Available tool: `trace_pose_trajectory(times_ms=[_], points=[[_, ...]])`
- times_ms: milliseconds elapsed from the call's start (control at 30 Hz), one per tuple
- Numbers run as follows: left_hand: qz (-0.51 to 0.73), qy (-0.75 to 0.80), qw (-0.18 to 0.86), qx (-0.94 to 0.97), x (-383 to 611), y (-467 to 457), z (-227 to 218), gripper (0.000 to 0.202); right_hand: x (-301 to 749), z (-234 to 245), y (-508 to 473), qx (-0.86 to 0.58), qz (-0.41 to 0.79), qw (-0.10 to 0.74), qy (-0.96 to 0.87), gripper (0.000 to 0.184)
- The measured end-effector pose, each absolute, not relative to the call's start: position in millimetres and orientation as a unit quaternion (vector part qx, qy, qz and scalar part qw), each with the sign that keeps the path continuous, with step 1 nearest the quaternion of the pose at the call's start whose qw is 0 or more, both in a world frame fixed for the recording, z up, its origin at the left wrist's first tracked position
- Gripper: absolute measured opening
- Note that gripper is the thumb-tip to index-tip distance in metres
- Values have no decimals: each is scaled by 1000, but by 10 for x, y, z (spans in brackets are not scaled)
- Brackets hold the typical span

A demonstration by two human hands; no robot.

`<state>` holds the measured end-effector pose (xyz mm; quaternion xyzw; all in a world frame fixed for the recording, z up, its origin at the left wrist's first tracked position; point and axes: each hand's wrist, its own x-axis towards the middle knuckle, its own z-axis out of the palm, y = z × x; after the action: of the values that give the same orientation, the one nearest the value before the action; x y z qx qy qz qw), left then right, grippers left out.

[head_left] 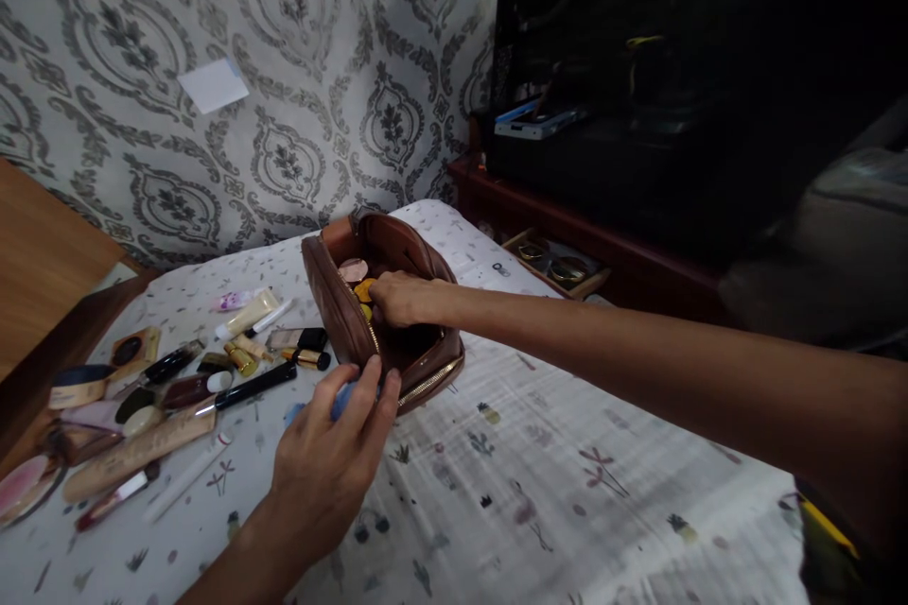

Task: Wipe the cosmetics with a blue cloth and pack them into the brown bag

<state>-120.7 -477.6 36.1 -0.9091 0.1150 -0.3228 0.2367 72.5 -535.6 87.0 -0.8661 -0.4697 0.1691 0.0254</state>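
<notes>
A brown zippered makeup bag (330, 288) lies unzipped on the bedspread, its mouth facing me. My right hand (408, 300) reaches inside with curled fingers; an orange-yellow item (365, 290) shows at the fingertips, but what they grip is partly hidden. Beside it in the bag is a round pinkish item (353, 270). My left hand (330, 454) bends over a soft-looking blue object (344, 400), mostly covered by the fingers, while its fingertips meet the bag's near edge. Left of the bag, cosmetics lie spread out, among them a black tube (259, 386) and a cream tube (250, 314).
More makeup lies farther left: a beige tube (142, 447), a white pen (188, 477) and a pink compact (25, 487). The white printed bedspread (539, 492) runs beneath everything. A dark red stand (539, 208) with a small tray (588, 284) borders it at right, below a large black screen (673, 66).
</notes>
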Motion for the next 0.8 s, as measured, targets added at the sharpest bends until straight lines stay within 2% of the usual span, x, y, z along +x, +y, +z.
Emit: trace_pose_trajectory(times_ms=[133,267,400,567,800], points=[[-322,116,232,-911,-1210,-4773,354,48,694,914,-5325,-868,155,28,-471,36],[-327,112,227,-911,-1225,-4766,335,45,649,897,-5211,-867,120,65,-479,38],[-312,114,236,-913,-1251,-4729,293,45,638,779,-5111,-869,125,106,-467,34],[-308,116,242,-913,-1259,-4708,267,44,684,597,-5086,-870,130,145,-453,38],[-321,111,238,-910,-1226,-4738,294,45,752,679,-5084,-851,128,149,-486,32]])
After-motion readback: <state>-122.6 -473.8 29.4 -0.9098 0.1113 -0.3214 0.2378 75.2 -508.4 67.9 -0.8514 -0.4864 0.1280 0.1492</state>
